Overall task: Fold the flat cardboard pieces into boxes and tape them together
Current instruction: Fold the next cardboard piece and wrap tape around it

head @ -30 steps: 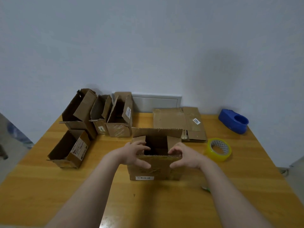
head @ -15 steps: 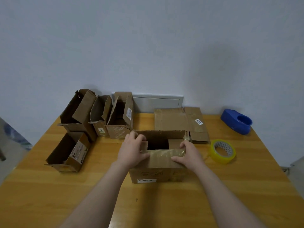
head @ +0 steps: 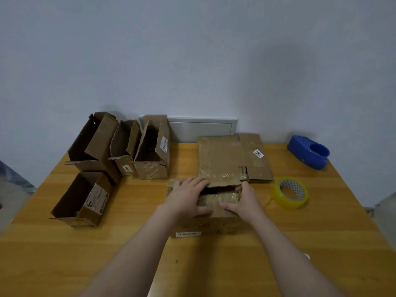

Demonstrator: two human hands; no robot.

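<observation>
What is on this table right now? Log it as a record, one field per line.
in work: cardboard box at the near middle, top flaps folded down, a dark gap between them
left: left hand presses on the flaps
right: right hand presses the flaps' right end
tape: yellow tape roll right of the box, untouched
dispenser: blue tape dispenser, far right
stock: flat cardboard pieces behind the box
folded: four open boxes, far left
surface: wooden table
</observation>
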